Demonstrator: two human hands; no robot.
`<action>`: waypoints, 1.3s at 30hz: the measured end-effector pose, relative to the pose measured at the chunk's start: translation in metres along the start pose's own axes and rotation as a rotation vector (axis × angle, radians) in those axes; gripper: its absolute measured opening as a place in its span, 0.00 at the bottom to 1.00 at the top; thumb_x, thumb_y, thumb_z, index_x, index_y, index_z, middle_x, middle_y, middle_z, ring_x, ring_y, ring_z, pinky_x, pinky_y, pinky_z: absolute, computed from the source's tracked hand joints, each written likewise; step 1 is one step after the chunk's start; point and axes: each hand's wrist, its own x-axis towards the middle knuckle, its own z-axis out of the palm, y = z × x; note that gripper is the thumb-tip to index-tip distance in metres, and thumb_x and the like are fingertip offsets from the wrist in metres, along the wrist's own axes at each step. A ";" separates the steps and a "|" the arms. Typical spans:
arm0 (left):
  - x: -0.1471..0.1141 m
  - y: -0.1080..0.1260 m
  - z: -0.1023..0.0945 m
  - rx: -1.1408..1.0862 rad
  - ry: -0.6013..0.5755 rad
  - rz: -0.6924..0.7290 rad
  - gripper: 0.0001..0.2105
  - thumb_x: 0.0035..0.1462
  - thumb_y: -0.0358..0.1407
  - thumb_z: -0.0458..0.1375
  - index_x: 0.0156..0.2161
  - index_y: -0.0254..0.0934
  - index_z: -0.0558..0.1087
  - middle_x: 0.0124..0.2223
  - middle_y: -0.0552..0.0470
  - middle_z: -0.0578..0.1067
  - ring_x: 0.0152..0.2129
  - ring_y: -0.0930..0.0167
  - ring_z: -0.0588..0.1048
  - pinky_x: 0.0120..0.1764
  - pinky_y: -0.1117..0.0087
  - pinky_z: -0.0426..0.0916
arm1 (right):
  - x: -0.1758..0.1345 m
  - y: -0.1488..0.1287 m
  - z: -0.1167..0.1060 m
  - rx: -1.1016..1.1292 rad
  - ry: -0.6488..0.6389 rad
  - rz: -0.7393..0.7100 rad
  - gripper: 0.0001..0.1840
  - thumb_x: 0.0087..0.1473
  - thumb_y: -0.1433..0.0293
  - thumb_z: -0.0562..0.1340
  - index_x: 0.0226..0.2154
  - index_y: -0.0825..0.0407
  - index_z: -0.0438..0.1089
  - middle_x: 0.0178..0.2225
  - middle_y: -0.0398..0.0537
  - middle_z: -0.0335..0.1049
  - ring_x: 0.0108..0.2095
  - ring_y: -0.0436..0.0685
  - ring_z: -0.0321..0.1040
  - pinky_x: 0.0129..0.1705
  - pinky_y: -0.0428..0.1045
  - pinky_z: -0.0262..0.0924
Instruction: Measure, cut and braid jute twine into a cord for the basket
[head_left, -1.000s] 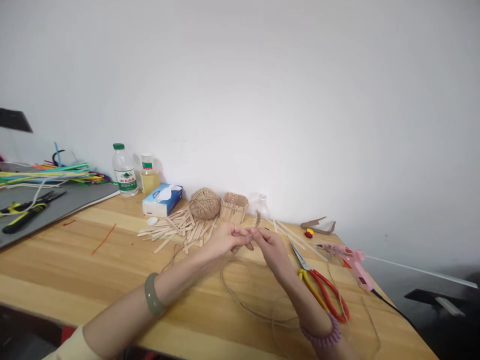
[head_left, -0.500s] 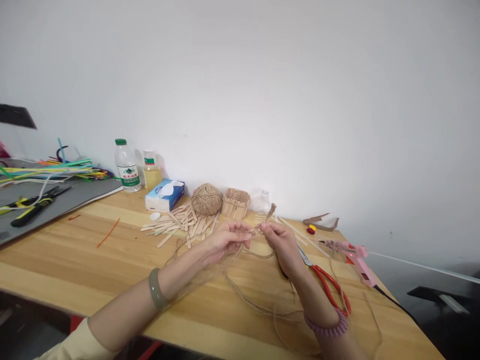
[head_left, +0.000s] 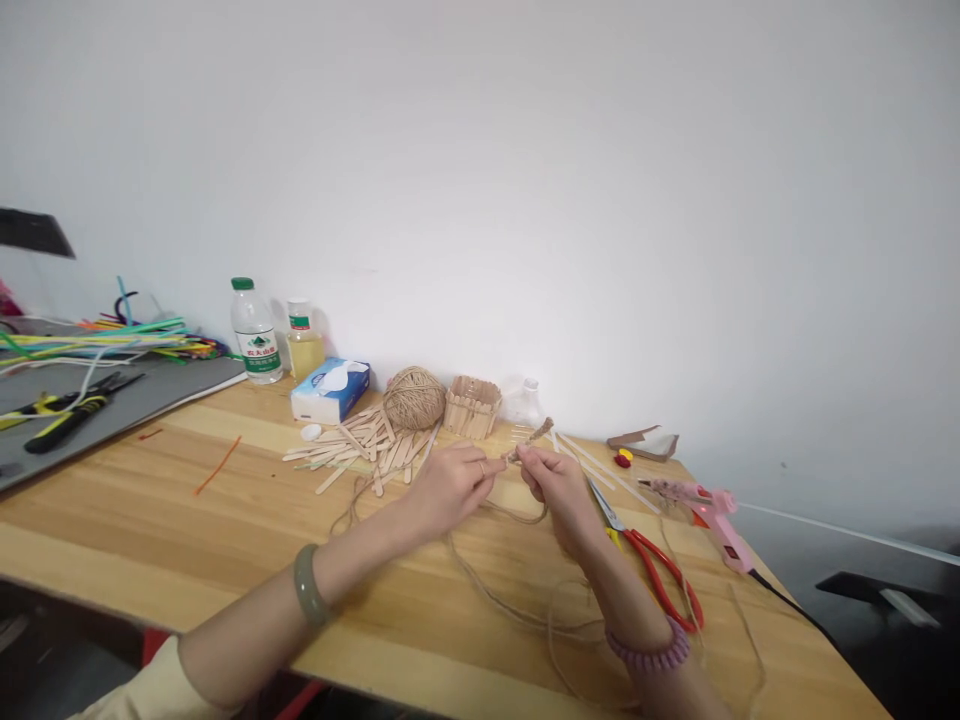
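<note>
Over the middle of a wooden table (head_left: 150, 500) my left hand (head_left: 448, 487) and my right hand (head_left: 556, 486) meet fingertip to fingertip. Between them they pinch strands of jute twine (head_left: 495, 590); a short braided end (head_left: 535, 434) sticks up past my right fingers. The loose strands trail back toward me in loops on the table. A ball of the same twine (head_left: 413, 397) sits just beyond my left hand, next to a pile of wooden craft sticks (head_left: 360, 450).
Red-and-yellow scissors (head_left: 651, 565) and a pink glue gun (head_left: 709, 520) lie right of my hands. At the back stand a stick basket (head_left: 471, 405), a tissue pack (head_left: 330, 388) and two bottles (head_left: 255, 331). Pliers (head_left: 71, 415) and coloured pipe cleaners (head_left: 105, 338) lie on the grey mat at left.
Both hands have kept hold of the twine, working it with small finger movements; the braided end now leans to the right. The view has shifted slightly.
</note>
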 end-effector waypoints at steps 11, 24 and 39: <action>0.002 -0.006 -0.006 -0.387 -0.173 -0.292 0.11 0.55 0.32 0.50 0.37 0.32 0.75 0.26 0.49 0.74 0.23 0.73 0.69 0.27 0.74 0.62 | -0.004 -0.002 0.002 0.011 -0.078 0.017 0.19 0.47 0.56 0.57 0.18 0.53 0.59 0.16 0.37 0.45 0.18 0.46 0.40 0.20 0.44 0.37; -0.013 0.000 0.017 0.582 -0.045 0.259 0.13 0.59 0.25 0.41 0.41 0.24 0.67 0.28 0.45 0.69 0.28 0.68 0.68 0.25 0.68 0.62 | 0.001 0.020 0.015 0.053 0.061 0.040 0.21 0.46 0.53 0.57 0.19 0.54 0.60 0.15 0.38 0.48 0.17 0.46 0.44 0.20 0.44 0.41; 0.002 -0.010 0.005 -0.536 -0.015 -0.643 0.11 0.52 0.37 0.51 0.24 0.33 0.68 0.21 0.55 0.67 0.20 0.75 0.65 0.26 0.73 0.59 | 0.003 0.018 0.015 0.039 -0.053 0.043 0.13 0.45 0.60 0.60 0.23 0.55 0.67 0.15 0.38 0.53 0.17 0.45 0.44 0.19 0.43 0.39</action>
